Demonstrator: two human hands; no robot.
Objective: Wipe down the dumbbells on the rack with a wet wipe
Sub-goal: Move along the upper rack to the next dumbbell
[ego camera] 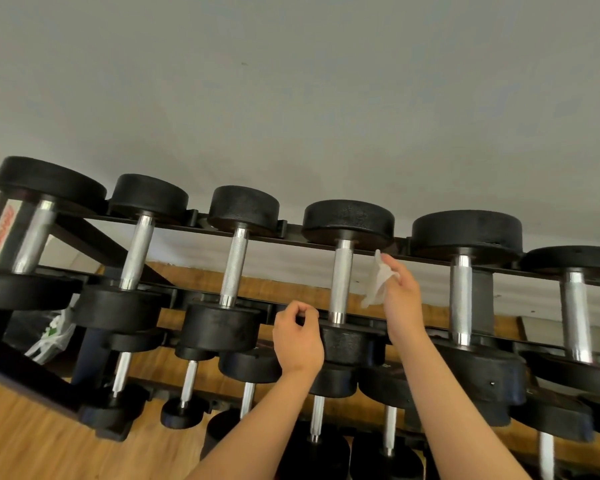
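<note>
Grey wall (291, 81) and wooden floor (32, 438) frame a black rack (94, 242) loaded with black-headed, chrome-handled dumbbells (234, 268), as we look along its top tier with smaller pairs on the tiers beneath.

Our right hand (400, 292) is raised between the fourth and fifth handles. Its fingers (392, 263) pinch a white wet wipe (376, 282), which hangs down from them, crumpled and translucent. Just left of those fingers stands the fourth dumbbell (340, 282). The wipe is close beside its knurled handle, and a thin gap seems to separate them. That dumbbell's far head sits above the fingertips, against the wall.

Our left hand (298, 336) is lower and to the left, its fingers (305, 311) clenched over the rack's front rail. The same dumbbell's near head lies just right of them; whether they also touch that head we cannot tell.

Well to the left of both hands, behind the rack's end frame, lies a white plastic bag (54, 332) with green print.
</note>
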